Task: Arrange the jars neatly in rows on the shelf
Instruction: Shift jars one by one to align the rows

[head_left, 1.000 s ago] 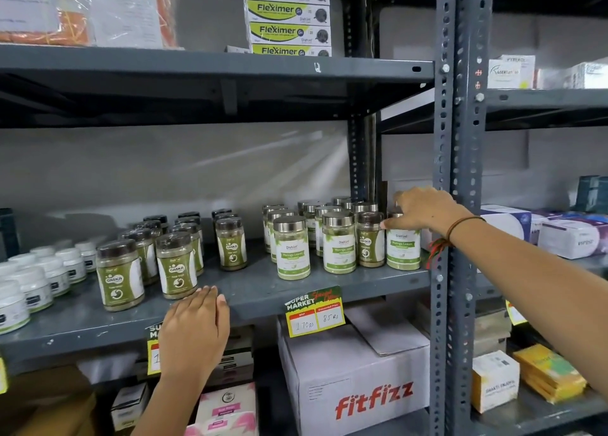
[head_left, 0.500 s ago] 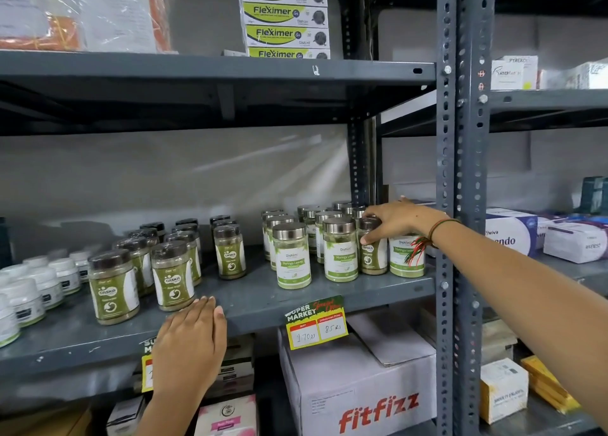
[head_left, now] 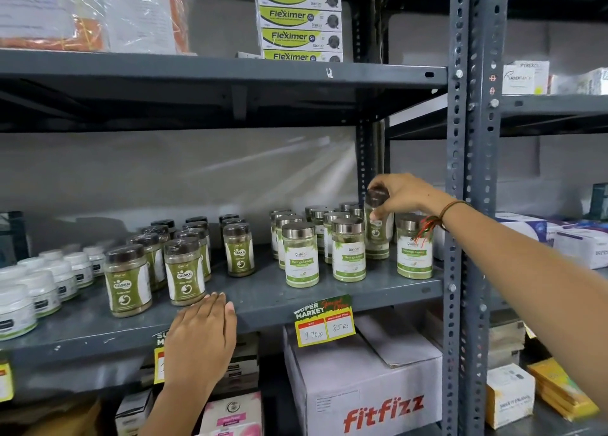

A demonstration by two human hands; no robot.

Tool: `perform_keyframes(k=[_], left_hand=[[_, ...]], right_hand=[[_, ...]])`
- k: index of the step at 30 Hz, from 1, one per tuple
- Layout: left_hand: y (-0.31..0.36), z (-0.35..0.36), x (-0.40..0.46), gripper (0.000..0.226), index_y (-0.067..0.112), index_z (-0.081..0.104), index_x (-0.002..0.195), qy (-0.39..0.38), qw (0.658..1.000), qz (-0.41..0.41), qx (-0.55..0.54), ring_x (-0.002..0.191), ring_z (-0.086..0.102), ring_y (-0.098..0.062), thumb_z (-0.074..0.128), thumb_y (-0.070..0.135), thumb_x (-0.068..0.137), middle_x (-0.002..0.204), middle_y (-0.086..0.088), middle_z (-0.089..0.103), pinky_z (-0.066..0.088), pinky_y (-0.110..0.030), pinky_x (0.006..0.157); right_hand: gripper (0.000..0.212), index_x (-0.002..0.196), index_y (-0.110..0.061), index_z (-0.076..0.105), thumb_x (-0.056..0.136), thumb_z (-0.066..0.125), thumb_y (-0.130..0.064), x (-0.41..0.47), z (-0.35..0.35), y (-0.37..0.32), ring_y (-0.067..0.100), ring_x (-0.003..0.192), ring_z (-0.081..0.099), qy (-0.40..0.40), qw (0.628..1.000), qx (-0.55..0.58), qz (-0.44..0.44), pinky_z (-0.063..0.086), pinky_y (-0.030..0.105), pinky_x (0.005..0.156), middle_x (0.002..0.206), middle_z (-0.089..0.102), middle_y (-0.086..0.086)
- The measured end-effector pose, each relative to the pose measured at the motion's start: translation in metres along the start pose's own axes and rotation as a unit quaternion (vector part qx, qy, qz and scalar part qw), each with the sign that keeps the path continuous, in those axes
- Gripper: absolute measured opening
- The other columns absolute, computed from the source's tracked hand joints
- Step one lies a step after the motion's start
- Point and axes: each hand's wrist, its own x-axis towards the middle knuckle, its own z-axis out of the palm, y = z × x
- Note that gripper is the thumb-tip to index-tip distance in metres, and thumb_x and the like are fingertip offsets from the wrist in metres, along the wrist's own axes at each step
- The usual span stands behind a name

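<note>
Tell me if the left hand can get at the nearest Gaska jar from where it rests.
Probably yes. The left hand lies flat on the shelf edge, its fingertips just short of the front Gaska jar, with nothing between them. It holds nothing.

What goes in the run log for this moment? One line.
right hand: lifting brown-lidded green-label jar | left hand: flat on grey metal shelf edge | silver-lidded jars: standing in rows

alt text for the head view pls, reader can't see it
The right hand grips a dark-lidded jar by its top among silver-lidded jars on a grey metal shelf. The left hand rests flat on the shelf's front edge, near more dark-lidded jars.
</note>
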Motion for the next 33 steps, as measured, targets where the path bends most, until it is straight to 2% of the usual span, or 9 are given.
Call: perform_keyframes(k=[3, 7, 11, 15, 17, 20, 24, 27, 33], left_hand=[[0.001, -0.001, 0.000, 0.054, 0.005, 0.069, 0.108, 0.002, 1.000, -0.003, 0.002, 0.103, 0.066, -0.025, 0.027, 0.035, 0.093, 0.109, -0.011, 0.072, 0.050, -0.041, 0.094], [0.000, 0.001, 0.001, 0.055, 0.006, 0.069, 0.108, 0.006, 1.000, -0.002, 0.000, 0.104, 0.066, -0.024, 0.026, 0.036, 0.093, 0.109, -0.010, 0.072, 0.049, -0.040, 0.094], [-0.001, 0.003, 0.001, 0.053, 0.007, 0.068, 0.111, 0.007, 1.000, -0.002, -0.001, 0.107, 0.065, -0.022, 0.027, 0.036, 0.094, 0.112, -0.009, 0.071, 0.048, -0.040, 0.097], [-0.002, 0.004, 0.002, 0.051, 0.008, 0.069, 0.109, 0.017, 1.000, 0.001, -0.010, 0.105, 0.065, -0.022, 0.028, 0.035, 0.095, 0.110, -0.009, 0.072, 0.049, -0.039, 0.096], [-0.003, 0.005, 0.002, 0.049, 0.008, 0.069, 0.110, 0.022, 1.000, 0.001, -0.015, 0.105, 0.065, -0.021, 0.030, 0.035, 0.095, 0.110, -0.008, 0.072, 0.049, -0.039, 0.095], [-0.003, 0.007, 0.002, 0.047, 0.009, 0.069, 0.109, 0.029, 0.999, -0.002, -0.019, 0.104, 0.065, -0.020, 0.031, 0.034, 0.095, 0.109, -0.007, 0.073, 0.049, -0.038, 0.094], [-0.005, 0.011, 0.004, 0.047, 0.010, 0.068, 0.110, 0.032, 0.999, 0.000, -0.019, 0.105, 0.065, -0.019, 0.030, 0.035, 0.096, 0.110, -0.005, 0.072, 0.049, -0.037, 0.094], [-0.006, 0.012, 0.005, 0.048, 0.011, 0.069, 0.109, 0.037, 0.999, 0.005, -0.021, 0.104, 0.065, -0.018, 0.030, 0.035, 0.096, 0.109, -0.005, 0.073, 0.050, -0.036, 0.093], [-0.008, 0.015, 0.007, 0.047, 0.010, 0.069, 0.110, 0.037, 0.999, 0.009, -0.012, 0.105, 0.066, -0.018, 0.033, 0.036, 0.095, 0.110, -0.005, 0.072, 0.050, -0.036, 0.093]], right_hand=[[0.070, 0.130, -0.020, 0.055, 0.069, 0.086, -0.034, 0.001, -0.019, -0.015, 0.029, 0.114, 0.059, 0.054, 0.998, 0.019, -0.026, 0.047, 0.038, 0.097, 0.126, 0.064, 0.007], [0.069, 0.130, -0.018, 0.055, 0.069, 0.085, -0.030, 0.001, -0.036, -0.047, 0.031, 0.112, 0.061, 0.129, 0.989, 0.033, -0.070, 0.048, 0.040, 0.096, 0.124, 0.064, 0.010], [0.063, 0.127, -0.018, 0.059, 0.071, 0.084, -0.027, -0.001, -0.036, -0.090, 0.026, 0.113, 0.061, 0.146, 0.974, 0.099, -0.139, 0.048, 0.041, 0.098, 0.125, 0.065, 0.006], [0.062, 0.127, -0.016, 0.059, 0.071, 0.085, -0.026, -0.003, -0.018, -0.135, 0.019, 0.117, 0.059, 0.111, 0.963, 0.155, -0.189, 0.042, 0.023, 0.096, 0.129, 0.064, 0.003], [0.062, 0.127, -0.017, 0.060, 0.071, 0.085, -0.028, -0.003, -0.004, -0.155, 0.017, 0.116, 0.058, 0.082, 0.962, 0.158, -0.207, 0.040, 0.021, 0.092, 0.129, 0.064, 0.001], [0.062, 0.128, -0.019, 0.058, 0.072, 0.085, -0.031, 0.000, 0.021, -0.177, 0.016, 0.116, 0.057, 0.022, 0.960, 0.169, -0.223, 0.038, 0.020, 0.089, 0.130, 0.063, 0.000], [0.063, 0.131, -0.019, 0.057, 0.075, 0.083, -0.029, 0.005, 0.052, -0.196, 0.017, 0.112, 0.058, -0.063, 0.957, 0.156, -0.235, 0.043, 0.025, 0.089, 0.130, 0.063, 0.001], [0.065, 0.136, -0.018, 0.053, 0.078, 0.081, -0.029, 0.010, 0.070, -0.202, 0.014, 0.108, 0.056, -0.117, 0.955, 0.130, -0.240, 0.037, 0.021, 0.083, 0.132, 0.062, 0.001], [0.072, 0.144, -0.019, 0.045, 0.081, 0.078, -0.029, 0.018, 0.084, -0.203, 0.020, 0.127, 0.051, -0.162, 0.950, 0.127, -0.235, 0.035, 0.020, 0.087, 0.144, 0.053, 0.002]])
